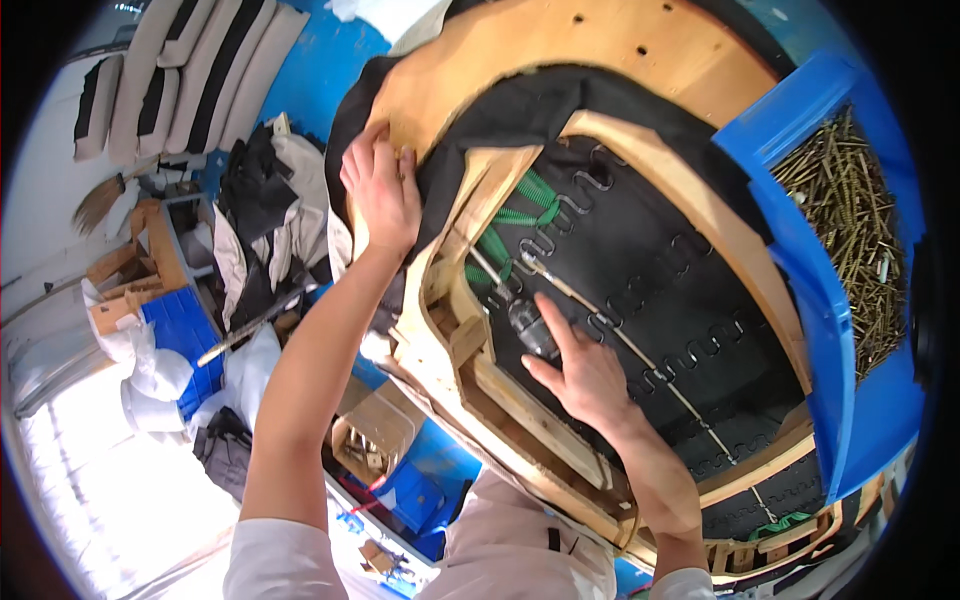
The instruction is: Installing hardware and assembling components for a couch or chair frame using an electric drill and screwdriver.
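Note:
An upturned sofa frame of pale wood (pixel 690 190) lies in front of me, with black fabric and wavy metal springs (pixel 700 350) inside it. My left hand (pixel 383 190) grips the edge of a curved wooden panel (pixel 430 90) at the frame's far left, its fingers bent against the wood beside black cloth. In my right hand (pixel 590 378) is a power drill (pixel 530 325), its black chuck and long bit pointing up and left at the inner side of the frame. The index finger lies stretched along the tool; its handle is hidden under the hand.
A blue bin (pixel 835 400) full of brass-coloured screws (pixel 845 240) stands at the right against the frame. Lower left are an open cardboard box (pixel 375 430), a blue bin (pixel 410 497) and plastic bags. Padded cushions (pixel 215 75) lean at the far left, near a broom (pixel 98 203).

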`<state>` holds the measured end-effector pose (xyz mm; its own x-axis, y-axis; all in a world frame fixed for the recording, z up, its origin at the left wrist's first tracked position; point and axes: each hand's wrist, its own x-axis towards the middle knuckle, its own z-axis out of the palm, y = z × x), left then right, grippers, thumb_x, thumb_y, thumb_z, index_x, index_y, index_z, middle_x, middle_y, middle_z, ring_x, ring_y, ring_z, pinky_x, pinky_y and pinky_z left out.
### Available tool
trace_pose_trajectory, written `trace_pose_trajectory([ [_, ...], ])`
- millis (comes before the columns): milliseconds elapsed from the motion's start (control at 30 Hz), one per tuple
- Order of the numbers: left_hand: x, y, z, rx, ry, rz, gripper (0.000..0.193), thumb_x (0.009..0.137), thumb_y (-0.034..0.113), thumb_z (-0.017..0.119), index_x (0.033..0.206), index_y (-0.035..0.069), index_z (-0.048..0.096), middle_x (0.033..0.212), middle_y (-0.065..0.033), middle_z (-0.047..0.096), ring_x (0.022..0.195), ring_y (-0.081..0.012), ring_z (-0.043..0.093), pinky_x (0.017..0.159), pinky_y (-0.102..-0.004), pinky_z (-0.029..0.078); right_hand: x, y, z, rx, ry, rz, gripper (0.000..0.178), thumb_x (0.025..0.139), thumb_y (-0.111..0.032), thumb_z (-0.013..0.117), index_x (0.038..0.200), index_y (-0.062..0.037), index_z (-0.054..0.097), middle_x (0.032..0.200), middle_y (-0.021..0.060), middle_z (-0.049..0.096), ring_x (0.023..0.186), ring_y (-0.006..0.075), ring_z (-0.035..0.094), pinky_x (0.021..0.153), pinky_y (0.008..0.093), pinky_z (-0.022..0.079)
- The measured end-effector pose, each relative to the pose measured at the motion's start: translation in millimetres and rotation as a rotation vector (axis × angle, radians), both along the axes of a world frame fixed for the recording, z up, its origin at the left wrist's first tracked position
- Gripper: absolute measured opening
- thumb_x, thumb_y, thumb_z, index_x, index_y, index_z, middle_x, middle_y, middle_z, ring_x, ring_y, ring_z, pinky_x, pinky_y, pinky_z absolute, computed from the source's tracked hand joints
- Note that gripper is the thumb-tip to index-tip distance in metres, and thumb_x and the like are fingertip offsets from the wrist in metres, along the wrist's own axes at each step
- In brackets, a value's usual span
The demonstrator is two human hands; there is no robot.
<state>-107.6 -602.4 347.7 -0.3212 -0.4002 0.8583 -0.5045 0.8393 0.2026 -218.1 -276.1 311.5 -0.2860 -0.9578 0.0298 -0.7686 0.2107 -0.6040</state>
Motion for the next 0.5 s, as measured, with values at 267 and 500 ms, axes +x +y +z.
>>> trace_pose_trajectory([
  [267, -128, -15, 197, -0.43, 0.141, -0.229, 0.02, 0.096, 0.01, 0.061, 0.115, 0.002, 0.063, 0.132, -0.016, 0.058, 0.123, -0.0395, 0.052, 0.102, -0.0481, 0.041, -61, -52, 77, -0.626, 0.19, -0.192, 0.076, 0.095, -0.036, 0.075, 0.159, -0.0154, 0.039, 0.108, 0.0258, 0.072, 0.086, 0.0452, 0.072, 0.071, 0.0514, 0.058],
  [500, -168, 3, 212, -0.474, 0.196, -0.34, 0.018, 0.097, 0.013, 0.06, 0.11, 0.001, 0.061, 0.132, -0.0159, 0.058, 0.122, -0.0393, 0.051, 0.101, -0.0487, 0.041, -77, -40, 76, -0.694, 0.139, -0.242, 0.074, 0.097, -0.031, 0.075, 0.159, -0.0143, 0.04, 0.114, 0.0254, 0.072, 0.096, 0.044, 0.073, 0.079, 0.0488, 0.059],
])
